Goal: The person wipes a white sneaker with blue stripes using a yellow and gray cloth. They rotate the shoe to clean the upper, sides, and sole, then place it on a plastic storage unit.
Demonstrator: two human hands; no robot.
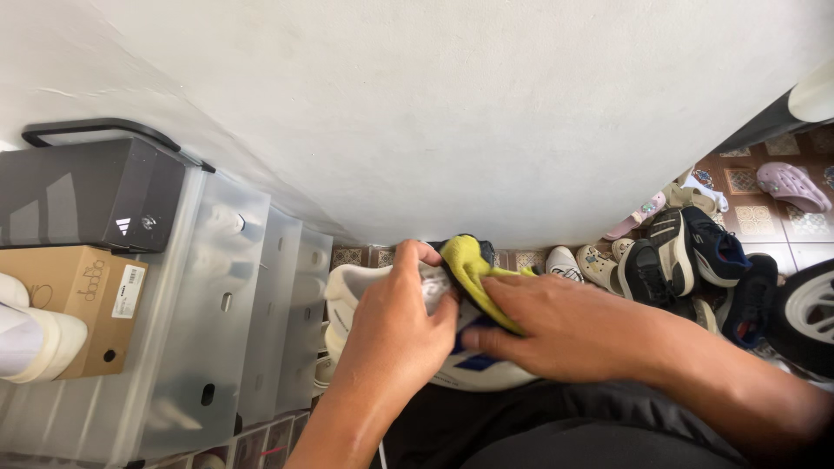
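Dark-trousered lap (539,426) nearest; left hand (404,326) fingers clamped on white leather sneaker w/ blue mark (473,369). Right hand (565,326) fingers pinch yellow cloth (473,265): keep shoe braced, rub w/ short strokes.

The shoe (486,369) is showing white with blue marks. The cloth (473,265) is looking yellow. One box (82,195) is showing black, another box (78,300) brown. The wall (452,104) is looking white.
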